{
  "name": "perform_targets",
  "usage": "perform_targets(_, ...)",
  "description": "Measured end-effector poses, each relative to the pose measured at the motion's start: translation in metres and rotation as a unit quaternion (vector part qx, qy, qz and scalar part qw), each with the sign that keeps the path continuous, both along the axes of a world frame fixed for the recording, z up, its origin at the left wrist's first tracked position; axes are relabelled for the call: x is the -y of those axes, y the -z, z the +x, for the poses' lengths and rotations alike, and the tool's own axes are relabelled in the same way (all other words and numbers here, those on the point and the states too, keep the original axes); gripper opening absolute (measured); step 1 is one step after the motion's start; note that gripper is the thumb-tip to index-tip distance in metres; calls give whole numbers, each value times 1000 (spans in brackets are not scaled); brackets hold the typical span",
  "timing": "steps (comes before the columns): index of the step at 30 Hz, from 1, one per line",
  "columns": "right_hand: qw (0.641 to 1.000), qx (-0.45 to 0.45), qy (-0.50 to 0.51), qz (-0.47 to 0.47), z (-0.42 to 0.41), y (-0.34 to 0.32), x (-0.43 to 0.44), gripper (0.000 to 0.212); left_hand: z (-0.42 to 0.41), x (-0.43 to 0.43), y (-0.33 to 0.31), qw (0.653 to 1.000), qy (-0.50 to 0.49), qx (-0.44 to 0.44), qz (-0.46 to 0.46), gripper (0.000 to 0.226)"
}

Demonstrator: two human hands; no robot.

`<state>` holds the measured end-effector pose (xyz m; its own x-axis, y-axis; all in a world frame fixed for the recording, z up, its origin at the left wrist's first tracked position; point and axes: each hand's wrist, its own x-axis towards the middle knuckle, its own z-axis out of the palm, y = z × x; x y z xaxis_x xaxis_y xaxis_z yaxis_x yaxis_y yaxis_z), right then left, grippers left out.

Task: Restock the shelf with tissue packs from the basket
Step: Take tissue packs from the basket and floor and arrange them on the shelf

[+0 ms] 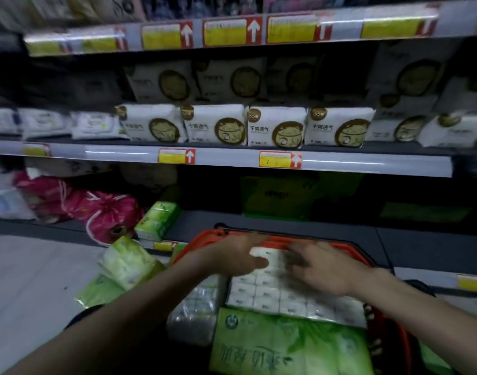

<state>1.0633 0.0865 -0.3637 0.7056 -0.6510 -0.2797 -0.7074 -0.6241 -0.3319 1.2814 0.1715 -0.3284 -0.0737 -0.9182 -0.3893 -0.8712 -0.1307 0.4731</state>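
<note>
The red basket (391, 336) stands just in front of the lowest shelf (299, 226), and every tissue pack yet to be stocked lies in or beside it. Inside it, on top and toward its far side, lies a white tissue multipack (270, 293); a large green tissue pack (286, 345) fills the basket's near side, and a clear-wrapped pack (196, 312) sits against its left wall.

Both hands are over the white multipack. The left hand (232, 257) covers the pack's far left corner, with a bit of white wrapper showing beside the thumb. Motion blur hides whether the fingers have closed on it. The right hand (322, 270) lies on the pack's top with fingers spread and flat, pressing rather than gripping.

The step in hand looks like lifting this multipack out. To do it well, each hand should work its fingers down over an opposite edge, since the slick wrapper gives little hold from above. The pack should then come straight up past the basket's rim before it swings toward the shelf.

Beyond the basket's far left corner a small green tissue pack (159, 220) already stands on that shelf, with bare shelf directly behind the basket. More green packs (127, 262) lie on the floor to the basket's left.
</note>
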Motion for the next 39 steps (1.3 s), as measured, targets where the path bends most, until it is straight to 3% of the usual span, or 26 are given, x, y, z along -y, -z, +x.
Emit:
perform_targets(4, 998, 44, 14, 30, -49, -3, -62, 75, 4, -62, 7, 997, -56, -28, 36, 71)
perform_targets(12, 990, 77, 87, 76, -95, 21, -99, 64, -8, -68, 34, 995, -68, 36, 61, 68)
perform_targets(16, 986, 99, 131, 21, -99, 25, -91, 45, -9, -62, 49, 994, -82, 55, 43, 54)
perform_targets(22, 989, 51, 135, 33, -101, 20, -85, 45, -5, -56, 60, 995, -61, 77, 8, 20)
perform_targets(26, 992, 13, 115, 57, -99, 13, -86, 53, 2, -65, 62, 997, 5, 74, -6, 14)
perform_targets(28, 991, 15, 108, 80, -99, 14, -88, 57, 5, -70, 61, 999, 14, 48, 3, 17)
perform_targets(36, 988, 49, 84, 123, -103, 14, -94, 54, 10, -89, 46, 998, 46, -2, 31, 70)
perform_targets(39, 982, 41, 91, 160, -104, 8, -91, 55, 12, -93, 41, 997, 29, -50, 45, 62)
